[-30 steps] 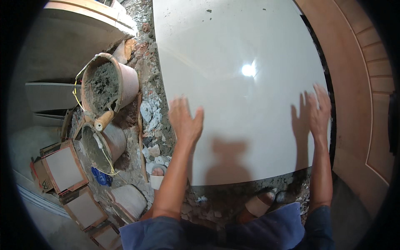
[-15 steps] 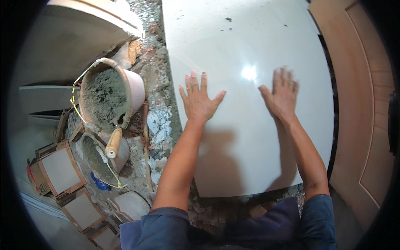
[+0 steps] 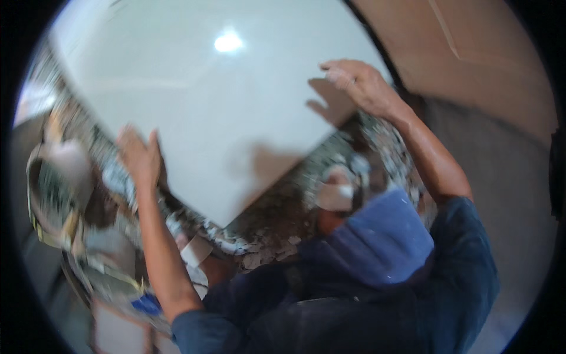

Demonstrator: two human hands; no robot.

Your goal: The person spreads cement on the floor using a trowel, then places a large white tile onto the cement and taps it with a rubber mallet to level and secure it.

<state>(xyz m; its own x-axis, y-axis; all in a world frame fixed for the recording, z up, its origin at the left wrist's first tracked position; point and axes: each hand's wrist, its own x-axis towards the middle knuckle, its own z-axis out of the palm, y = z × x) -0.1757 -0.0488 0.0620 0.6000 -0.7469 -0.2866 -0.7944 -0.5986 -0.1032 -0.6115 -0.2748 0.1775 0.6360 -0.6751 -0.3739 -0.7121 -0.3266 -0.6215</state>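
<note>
A large glossy white tile point(image 3: 194, 112) fills the upper middle, its near corner pointing down over rough rubble. My left hand point(image 3: 141, 150) is open at the tile's left edge, fingers extended; the blur hides whether it touches the surface. My right hand point(image 3: 359, 82) is open over the tile's right part, fingers slightly bent and casting a shadow on it. I cannot make out anything held in either hand. My sandalled feet point(image 3: 335, 192) show beside the near edges of the tile.
Blurred at the left are a bucket point(image 3: 71, 159) with grey mortar, a second bucket point(image 3: 109, 248), a blue crumpled item point(image 3: 146, 303) and square panels point(image 3: 118, 330). Broken rubble point(image 3: 268, 218) borders the tile. A brown wooden door point(image 3: 471, 59) stands at the upper right.
The view has swung, so tile and buckets appear turned and shifted left. My hands were spread on the tile's middle half a second ago; now they are nearer its side edges.
</note>
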